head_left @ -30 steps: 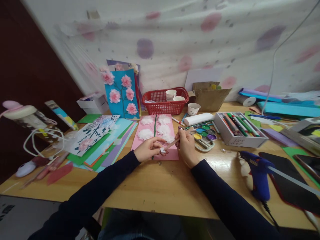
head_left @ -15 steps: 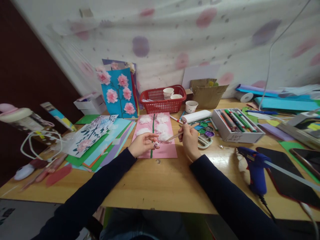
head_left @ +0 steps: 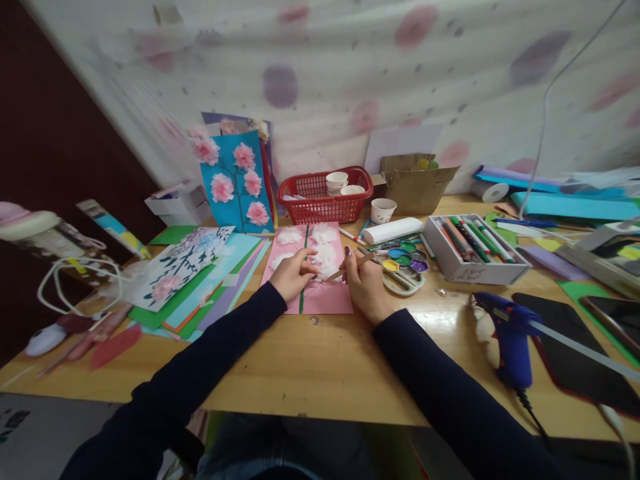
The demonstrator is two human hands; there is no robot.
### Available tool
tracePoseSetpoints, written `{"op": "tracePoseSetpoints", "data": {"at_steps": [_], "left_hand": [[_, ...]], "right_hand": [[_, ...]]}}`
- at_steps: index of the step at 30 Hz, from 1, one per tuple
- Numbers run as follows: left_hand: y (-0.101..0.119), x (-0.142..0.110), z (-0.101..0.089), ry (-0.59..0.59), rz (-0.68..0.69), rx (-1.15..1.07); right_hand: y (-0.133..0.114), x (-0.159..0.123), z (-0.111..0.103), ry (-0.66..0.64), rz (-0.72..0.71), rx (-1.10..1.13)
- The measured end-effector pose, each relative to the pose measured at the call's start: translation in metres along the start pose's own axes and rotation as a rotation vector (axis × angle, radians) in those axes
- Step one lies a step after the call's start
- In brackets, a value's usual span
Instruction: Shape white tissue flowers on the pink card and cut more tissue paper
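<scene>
A pink sheet of card (head_left: 325, 303) lies in front of me, with a green stem strip (head_left: 302, 300) down it and several fluffy white paper flowers (head_left: 324, 235) on both sides. My left hand (head_left: 291, 277) reaches over the lower middle of the card. Its thumb and fingers are apart at the edge of the lower right white flower (head_left: 327, 263); nothing can be made out between them. In my right hand (head_left: 367, 287) is a slim brown wooden stick (head_left: 338, 275), pencil-like, gripped near its middle. Its tip points left, at that same flower.
A paint palette (head_left: 407, 257) and scissors (head_left: 407, 285) lie right of the card, near a box of markers (head_left: 475, 260). A blue glue gun (head_left: 510, 340) is farther right. Coloured papers (head_left: 210, 310) lie left; a red basket (head_left: 320, 210) stands behind.
The small white piece that my left fingers held over the card is gone from them. Both hands have moved forward to the lower right flower, the stick's tip with them.
</scene>
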State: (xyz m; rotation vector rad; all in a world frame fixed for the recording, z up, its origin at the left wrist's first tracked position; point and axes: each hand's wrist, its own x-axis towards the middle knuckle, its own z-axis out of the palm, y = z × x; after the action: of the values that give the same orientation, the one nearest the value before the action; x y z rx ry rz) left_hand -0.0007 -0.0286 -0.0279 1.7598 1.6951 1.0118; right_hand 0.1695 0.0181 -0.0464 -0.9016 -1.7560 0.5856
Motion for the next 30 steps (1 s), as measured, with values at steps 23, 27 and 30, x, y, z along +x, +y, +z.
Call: {"op": "tracePoseSetpoints", "data": {"at_steps": [23, 27, 30], "left_hand": [[-0.001, 0.006, 0.009, 0.006, 0.155, 0.166], [-0.006, 0.007, 0.011, 0.011, 0.178, 0.1], [-0.009, 0.008, 0.013, -0.007, 0.201, 0.021]], "right_hand": [[-0.004, -0.002, 0.004, -0.115, -0.092, -0.173], [-0.002, -0.002, 0.006, -0.137, -0.122, -0.265], [-0.001, -0.001, 0.007, -0.138, -0.141, -0.335]]}}
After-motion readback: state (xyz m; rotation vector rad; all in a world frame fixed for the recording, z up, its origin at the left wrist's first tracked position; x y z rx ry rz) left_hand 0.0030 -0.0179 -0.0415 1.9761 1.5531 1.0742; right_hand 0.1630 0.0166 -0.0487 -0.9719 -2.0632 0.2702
